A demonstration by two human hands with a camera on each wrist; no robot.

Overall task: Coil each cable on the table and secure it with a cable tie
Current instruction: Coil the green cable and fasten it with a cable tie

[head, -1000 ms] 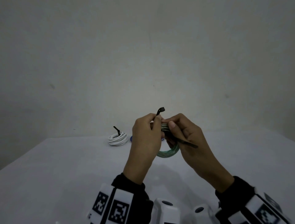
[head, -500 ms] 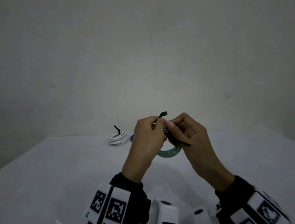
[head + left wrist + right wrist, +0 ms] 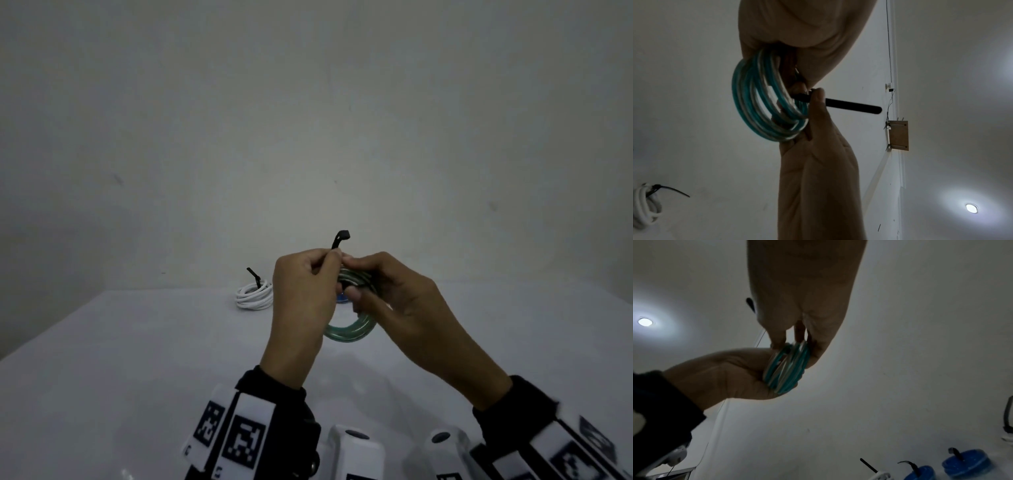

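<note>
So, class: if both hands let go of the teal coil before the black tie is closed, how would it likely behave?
The teal coil would probably spring loose: its loops already sit unevenly, and the black tie looks unfastened. It seems light, since the left hand and right hand carry it in a fingertip grip. Dropped on edge, the round shape might roll briefly.

It was probably a bare indoor room set up for recording: plain grey walls [image 3: 308, 120], a white table [image 3: 102, 359], 1 recessed ceiling light [image 3: 971, 208], and a small wall-mounted board [image 3: 898, 135].
</note>
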